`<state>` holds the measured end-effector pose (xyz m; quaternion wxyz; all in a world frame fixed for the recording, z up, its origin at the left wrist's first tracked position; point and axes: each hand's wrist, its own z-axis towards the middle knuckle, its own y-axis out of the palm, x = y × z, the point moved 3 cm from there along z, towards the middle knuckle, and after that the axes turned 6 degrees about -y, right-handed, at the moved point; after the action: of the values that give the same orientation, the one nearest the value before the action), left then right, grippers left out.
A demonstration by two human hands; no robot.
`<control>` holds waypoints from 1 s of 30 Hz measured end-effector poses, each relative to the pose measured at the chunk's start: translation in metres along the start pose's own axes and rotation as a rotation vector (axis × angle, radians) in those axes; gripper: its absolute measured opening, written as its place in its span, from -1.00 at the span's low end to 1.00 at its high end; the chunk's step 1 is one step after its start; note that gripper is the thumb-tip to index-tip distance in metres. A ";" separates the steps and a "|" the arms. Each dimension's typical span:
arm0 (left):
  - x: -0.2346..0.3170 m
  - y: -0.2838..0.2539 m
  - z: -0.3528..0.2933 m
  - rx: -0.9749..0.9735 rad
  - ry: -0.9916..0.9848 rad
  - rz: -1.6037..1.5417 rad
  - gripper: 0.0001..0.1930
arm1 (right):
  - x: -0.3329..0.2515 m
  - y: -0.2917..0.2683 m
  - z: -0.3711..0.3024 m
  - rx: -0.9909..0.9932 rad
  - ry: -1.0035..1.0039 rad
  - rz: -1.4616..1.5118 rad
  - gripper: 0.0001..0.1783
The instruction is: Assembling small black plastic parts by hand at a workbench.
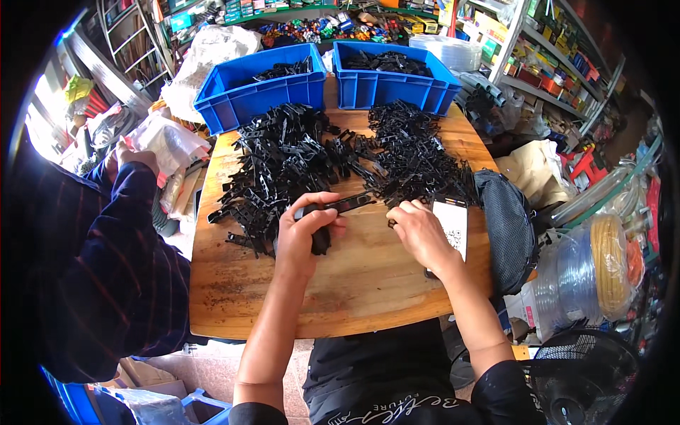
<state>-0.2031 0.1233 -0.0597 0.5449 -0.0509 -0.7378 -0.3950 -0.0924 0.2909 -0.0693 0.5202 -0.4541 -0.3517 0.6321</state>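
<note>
Shirt (382, 368) nearest, black strip (354, 204) lengthwise rightward

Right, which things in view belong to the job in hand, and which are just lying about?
Seemingly in use:
black item in the left hand
small dark piece in the right hand
both heaps of black parts
both blue bins
wooden table

Seemingly lying about:
phone
dark mesh bag
black fan
yellow coil

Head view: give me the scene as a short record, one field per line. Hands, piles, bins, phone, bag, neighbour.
left hand: gripping black object, exact kind unclear
right hand: pinching small black piece
piles: left pile and right pile, black parts, on wooden table
bins: left blue bin, right blue bin, black parts inside both
phone: partly behind right hand
dark bag: table's right edge
neighbour: dark sleeve, left side
</note>
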 end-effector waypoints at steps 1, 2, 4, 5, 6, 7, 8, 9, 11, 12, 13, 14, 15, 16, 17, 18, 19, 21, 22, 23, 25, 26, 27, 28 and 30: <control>-0.001 0.002 0.000 -0.020 -0.051 -0.031 -0.82 | -0.002 0.000 -0.002 -0.019 -0.012 -0.023 -0.75; -0.001 0.002 -0.001 -0.014 -0.047 -0.030 -0.82 | -0.008 -0.003 0.000 -0.036 -0.028 -0.044 -0.74; 0.002 0.003 -0.003 -0.027 -0.021 0.025 -0.78 | -0.003 0.008 -0.002 -0.034 -0.035 -0.084 -0.72; -0.001 -0.001 -0.002 -0.019 -0.026 0.045 -0.79 | -0.002 0.010 0.000 -0.030 -0.036 -0.129 -0.69; -0.001 -0.002 -0.001 -0.019 -0.022 0.045 -0.79 | -0.002 0.011 0.001 -0.028 -0.040 -0.130 -0.69; -0.001 -0.002 0.000 -0.014 -0.018 0.051 -0.79 | -0.003 0.009 0.001 -0.027 -0.019 -0.145 -0.68; -0.002 -0.003 -0.001 -0.005 -0.015 0.058 -0.79 | -0.005 0.008 0.002 -0.029 0.001 -0.158 -0.66; -0.002 -0.004 0.000 -0.003 -0.013 0.057 -0.79 | -0.006 0.007 0.001 -0.030 -0.002 -0.157 -0.66; -0.004 -0.004 0.001 -0.026 -0.017 0.017 -0.79 | -0.004 0.002 -0.002 0.075 0.042 -0.035 -0.63; -0.005 -0.004 0.001 -0.024 -0.016 0.017 -0.79 | -0.004 0.003 -0.002 0.074 0.040 -0.033 -0.63; -0.005 -0.005 0.000 -0.015 -0.013 0.016 -0.79 | -0.004 0.006 -0.003 0.046 0.025 -0.034 -0.61; -0.004 -0.003 0.001 -0.013 -0.012 0.015 -0.80 | -0.004 0.007 -0.004 0.021 0.016 -0.039 -0.59; -0.004 -0.002 0.001 -0.018 -0.014 0.016 -0.80 | -0.001 0.013 -0.003 -0.001 -0.014 -0.091 -0.60; -0.005 -0.001 0.001 -0.021 -0.017 0.039 -0.78 | -0.001 0.013 -0.004 0.000 -0.010 -0.093 -0.60; -0.005 -0.003 0.001 -0.016 -0.018 0.064 -0.77 | -0.003 0.013 -0.003 -0.010 -0.001 -0.122 -0.60; -0.005 -0.003 0.000 -0.014 -0.016 0.065 -0.77 | -0.004 0.013 -0.002 -0.020 0.007 -0.151 -0.60; -0.006 -0.002 0.000 -0.011 -0.019 0.065 -0.77 | -0.004 0.014 -0.003 -0.019 0.004 -0.149 -0.60; -0.007 -0.003 0.000 -0.002 -0.017 0.063 -0.77 | -0.004 0.015 -0.006 0.020 -0.051 -0.140 -0.61; -0.008 -0.003 0.001 -0.007 -0.017 0.046 -0.76 | -0.006 0.015 -0.006 0.020 -0.056 -0.138 -0.61; -0.008 -0.002 0.001 -0.014 -0.018 0.030 -0.76 | -0.008 0.014 -0.008 0.030 -0.088 -0.137 -0.63; -0.007 -0.001 0.000 -0.013 -0.017 0.028 -0.75 | -0.011 0.014 -0.009 0.042 -0.122 -0.135 -0.65; -0.008 0.000 0.000 -0.014 -0.019 0.024 -0.75 | -0.011 0.015 -0.010 0.047 -0.127 -0.123 -0.68; -0.008 0.001 0.000 -0.014 -0.018 0.024 -0.75 | -0.010 0.016 -0.010 0.052 -0.133 -0.112 -0.71; -0.008 0.002 0.000 -0.014 -0.024 0.026 -0.75 | -0.010 0.014 -0.010 0.054 -0.132 -0.113 -0.71; -0.008 0.003 0.000 -0.010 -0.026 0.030 -0.74 | -0.011 0.011 -0.009 0.065 -0.109 -0.084 -0.79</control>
<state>-0.1981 0.1282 -0.0653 0.5406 -0.0699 -0.7421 -0.3900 -0.0873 0.2774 -0.0801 0.5407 -0.3869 -0.3775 0.6445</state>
